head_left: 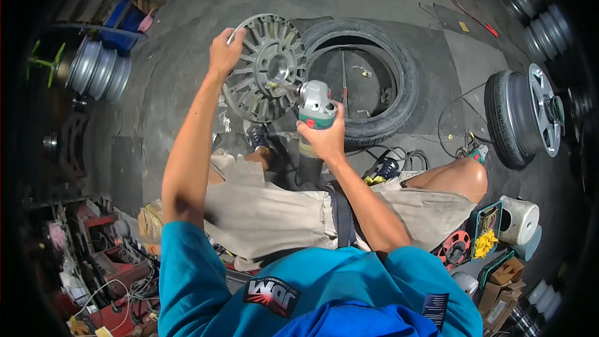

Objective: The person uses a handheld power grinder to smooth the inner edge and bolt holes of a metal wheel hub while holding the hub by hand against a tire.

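Observation:
My left hand [226,53] grips the upper-left edge of a grey multi-spoke alloy wheel [256,97], which is tilted up in front of me. My right hand [323,140] is closed on a silver and green power tool [317,105] with a red switch. The tool's working end reaches toward the wheel's hub, where I cannot make out whether it touches. A loose black tyre [399,81] lies just behind and right of the tool, with small items lying inside its opening.
A five-spoke wheel with tyre [508,118] stands at right, cables [415,159] beside it. Stacked rims [100,72] are at left. A white bucket [518,218] and tool case [483,224] sit by my right knee, red equipment [112,256] at lower left.

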A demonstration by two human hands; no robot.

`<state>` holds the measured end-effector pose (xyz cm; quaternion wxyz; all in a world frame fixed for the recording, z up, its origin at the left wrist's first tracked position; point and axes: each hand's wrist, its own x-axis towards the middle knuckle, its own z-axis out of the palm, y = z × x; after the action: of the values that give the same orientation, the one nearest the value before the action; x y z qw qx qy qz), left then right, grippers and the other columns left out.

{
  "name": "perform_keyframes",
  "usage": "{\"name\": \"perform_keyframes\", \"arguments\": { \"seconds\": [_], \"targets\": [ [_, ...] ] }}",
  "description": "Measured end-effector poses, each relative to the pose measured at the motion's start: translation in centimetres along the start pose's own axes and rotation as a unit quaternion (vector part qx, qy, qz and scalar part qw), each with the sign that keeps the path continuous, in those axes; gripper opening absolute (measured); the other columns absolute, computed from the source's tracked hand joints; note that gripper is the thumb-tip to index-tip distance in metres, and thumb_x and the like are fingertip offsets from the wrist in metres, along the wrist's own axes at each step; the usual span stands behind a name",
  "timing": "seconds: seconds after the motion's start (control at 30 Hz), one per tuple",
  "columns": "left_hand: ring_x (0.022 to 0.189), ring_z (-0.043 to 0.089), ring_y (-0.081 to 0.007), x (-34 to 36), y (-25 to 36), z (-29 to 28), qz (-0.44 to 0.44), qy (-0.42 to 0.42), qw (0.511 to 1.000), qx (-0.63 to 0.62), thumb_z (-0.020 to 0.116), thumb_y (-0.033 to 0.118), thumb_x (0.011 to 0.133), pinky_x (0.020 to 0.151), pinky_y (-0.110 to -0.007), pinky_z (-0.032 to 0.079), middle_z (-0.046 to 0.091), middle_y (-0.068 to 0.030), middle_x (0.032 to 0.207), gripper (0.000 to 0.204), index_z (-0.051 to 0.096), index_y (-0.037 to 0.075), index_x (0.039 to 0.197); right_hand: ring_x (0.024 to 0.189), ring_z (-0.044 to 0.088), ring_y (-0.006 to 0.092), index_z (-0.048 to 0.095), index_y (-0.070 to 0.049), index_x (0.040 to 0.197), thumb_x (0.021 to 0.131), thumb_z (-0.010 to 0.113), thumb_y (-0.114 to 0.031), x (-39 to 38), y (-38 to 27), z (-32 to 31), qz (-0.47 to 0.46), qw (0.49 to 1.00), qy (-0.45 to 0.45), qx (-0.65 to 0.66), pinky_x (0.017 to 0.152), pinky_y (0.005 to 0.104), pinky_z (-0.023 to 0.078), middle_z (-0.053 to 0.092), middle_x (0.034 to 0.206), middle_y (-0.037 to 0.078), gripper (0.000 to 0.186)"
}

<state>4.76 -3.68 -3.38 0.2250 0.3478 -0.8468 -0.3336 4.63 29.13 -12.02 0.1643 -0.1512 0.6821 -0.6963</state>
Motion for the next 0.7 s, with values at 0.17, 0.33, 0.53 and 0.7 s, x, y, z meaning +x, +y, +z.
{"name": "perform_keyframes", "arguments": {
  "seconds": [0.17,0.33,0.53,0.7],
  "targets": [
    [0.103,0.073,-0.0396,-1.4,3.8,1.1,0.075,0.012,0.997,-0.003,0.066,0.046,0.099,0.091,-0.045,0.054,0.077,-0.0226,0.102,0.048,0.073,0.002,0.117,0.101,0.069,0.0272,0.046,0.0,0.131,0.067,0.092,-0.021,0.9,-1.9,-0.5,-0.039,0.998,0.044,-0.025,0.092,0.0405,0.054,0.069,0.112,0.019,0.081],
    [0.107,0.073,-0.0422,-1.3,5.5,1.6,0.08,-0.006,0.996,0.028,0.066,0.045,0.098,0.094,-0.046,0.054,0.076,-0.0262,0.105,0.051,0.072,-0.001,0.12,0.104,0.068,0.026,0.046,0.0,0.134,0.068,0.092,-0.021,0.0,-1.0,-1.8,-0.035,0.997,0.045,-0.054,0.094,0.0391,0.054,0.067,0.115,0.019,0.083],
    [0.097,0.073,-0.0231,-0.9,6.2,0.4,0.076,-0.098,0.991,-0.05,0.071,0.03,0.098,0.089,-0.038,0.055,0.078,-0.0167,0.107,0.044,0.07,0.0,0.129,0.105,0.066,0.0231,0.046,-0.001,0.133,0.069,0.093,-0.022,-0.4,-0.1,-2.7,-0.001,0.999,0.02,-0.046,0.094,0.0377,0.053,0.066,0.116,0.016,0.083],
    [0.103,0.067,-0.0151,-1.9,4.8,-0.8,0.032,-0.196,0.976,-0.094,0.071,0.023,0.1,0.088,-0.031,0.055,0.073,-0.0054,0.117,0.048,0.062,0.004,0.144,0.102,0.065,0.0201,0.046,0.0,0.134,0.071,0.093,-0.021,0.4,-0.4,-2.3,-0.017,1.0,0.019,0.007,0.094,0.0362,0.053,0.066,0.115,0.013,0.081]
  ]
}}
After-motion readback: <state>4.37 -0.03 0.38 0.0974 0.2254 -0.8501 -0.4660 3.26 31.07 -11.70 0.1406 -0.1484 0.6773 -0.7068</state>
